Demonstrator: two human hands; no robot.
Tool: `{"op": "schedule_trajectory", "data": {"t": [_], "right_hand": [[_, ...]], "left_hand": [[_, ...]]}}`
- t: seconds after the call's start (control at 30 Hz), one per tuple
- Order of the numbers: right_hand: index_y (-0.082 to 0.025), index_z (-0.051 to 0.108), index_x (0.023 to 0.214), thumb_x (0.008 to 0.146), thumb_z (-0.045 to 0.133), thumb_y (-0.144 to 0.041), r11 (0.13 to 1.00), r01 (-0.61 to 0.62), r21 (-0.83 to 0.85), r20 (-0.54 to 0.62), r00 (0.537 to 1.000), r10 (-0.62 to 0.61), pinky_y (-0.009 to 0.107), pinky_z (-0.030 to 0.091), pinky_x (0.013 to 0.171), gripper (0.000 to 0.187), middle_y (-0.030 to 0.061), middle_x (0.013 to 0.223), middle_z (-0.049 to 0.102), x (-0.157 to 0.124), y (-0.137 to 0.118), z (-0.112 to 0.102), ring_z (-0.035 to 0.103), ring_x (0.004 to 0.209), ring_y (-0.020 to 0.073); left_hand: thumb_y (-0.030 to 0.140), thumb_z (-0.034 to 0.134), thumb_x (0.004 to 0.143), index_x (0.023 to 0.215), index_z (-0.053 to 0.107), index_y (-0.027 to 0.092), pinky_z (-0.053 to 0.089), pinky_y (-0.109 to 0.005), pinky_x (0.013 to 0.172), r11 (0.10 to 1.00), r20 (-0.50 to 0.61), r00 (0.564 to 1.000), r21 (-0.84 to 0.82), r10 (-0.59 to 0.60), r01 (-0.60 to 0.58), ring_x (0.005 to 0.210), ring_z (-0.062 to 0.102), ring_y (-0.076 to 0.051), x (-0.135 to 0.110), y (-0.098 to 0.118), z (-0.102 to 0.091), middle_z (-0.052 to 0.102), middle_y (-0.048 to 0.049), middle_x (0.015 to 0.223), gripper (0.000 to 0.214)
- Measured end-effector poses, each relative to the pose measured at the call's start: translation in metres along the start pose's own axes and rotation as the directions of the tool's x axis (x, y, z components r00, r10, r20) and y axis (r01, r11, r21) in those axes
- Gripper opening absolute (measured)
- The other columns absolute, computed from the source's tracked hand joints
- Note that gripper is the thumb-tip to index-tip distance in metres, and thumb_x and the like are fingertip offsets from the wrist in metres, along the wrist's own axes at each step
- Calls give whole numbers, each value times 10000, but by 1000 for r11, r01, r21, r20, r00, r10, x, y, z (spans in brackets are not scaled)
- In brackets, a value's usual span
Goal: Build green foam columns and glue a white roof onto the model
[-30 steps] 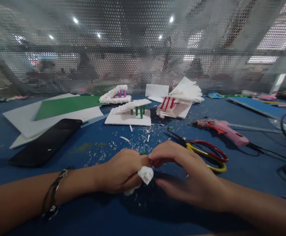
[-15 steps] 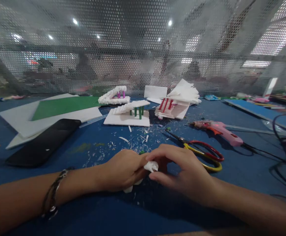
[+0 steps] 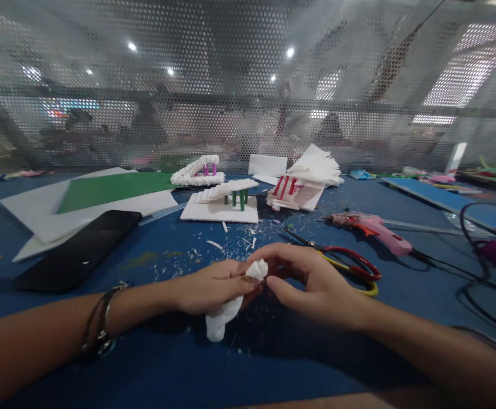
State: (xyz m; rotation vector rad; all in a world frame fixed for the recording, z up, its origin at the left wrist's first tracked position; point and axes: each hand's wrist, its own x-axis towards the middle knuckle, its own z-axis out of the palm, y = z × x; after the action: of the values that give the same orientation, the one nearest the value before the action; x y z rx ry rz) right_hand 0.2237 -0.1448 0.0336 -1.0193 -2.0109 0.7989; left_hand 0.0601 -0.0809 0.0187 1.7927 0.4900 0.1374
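A crumpled white tissue point(image 3: 224, 319) is held in my left hand point(image 3: 213, 287), closed, with the thumb on top. One wad of it sticks up past the thumb, and a longer tail hangs below the palm. My right hand point(image 3: 316, 287) curls around the upper wad from the right. Its index finger passes behind the wad and the thumb tip rests at its side; the other fingers are partly hidden. Just beyond this hand lie scissors point(image 3: 350, 261) with red and yellow handles.
Small stair models stand ahead: one with green posts point(image 3: 220, 213), one with purple posts point(image 3: 199, 173), one with red strips point(image 3: 286, 196). A black phone point(image 3: 79, 250) lies left near green sheet point(image 3: 115, 190). At right are a pink glue gun point(image 3: 375, 230) and cables. White scraps litter the blue table point(image 3: 145, 358).
The tissue has turned up between my hands, and its tail now shows below my left hand. My left thumb lies across it. My right thumb has shifted up slightly.
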Motion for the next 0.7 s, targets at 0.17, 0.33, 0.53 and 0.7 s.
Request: {"op": "schedule_trajectory", "data": {"t": [0.17,0.33,0.53,0.7], "right_hand": [[-148,544,822,720,507,-145,994,-78,-76,-29,997,76,173,416,510,108,-24,656,544,4,0,1,473,547,56],[-152,528,755,715,527,-169,981,-97,-169,-52,995,90,162,358,467,43,-48,576,494,8,-3,4,432,507,50],[-158,527,785,762,526,-272,972,-84,-218,-64,995,71,179,370,482,116,-42,580,502,13,-8,1,452,519,62],[-167,521,895,772,498,-341,953,-114,-280,-260,965,39,219,423,524,215,-3,683,556,5,-11,-43,499,574,92]], "left_hand": [[540,353,735,519,363,178,228,-172,373,999,52,999,54,4,-7,399,284,-55,1,2,0,342,52,458,422],[534,400,731,531,365,174,247,-166,380,999,9,1000,50,-2,1,422,309,-60,-1,3,2,367,48,472,413],[472,394,724,530,386,173,248,-181,385,1000,-2,1000,22,10,-10,405,318,-60,0,3,1,384,43,464,357],[335,440,694,578,358,184,223,-192,396,965,-32,999,-260,37,-44,370,284,-49,3,-2,-2,328,74,429,207]]}}
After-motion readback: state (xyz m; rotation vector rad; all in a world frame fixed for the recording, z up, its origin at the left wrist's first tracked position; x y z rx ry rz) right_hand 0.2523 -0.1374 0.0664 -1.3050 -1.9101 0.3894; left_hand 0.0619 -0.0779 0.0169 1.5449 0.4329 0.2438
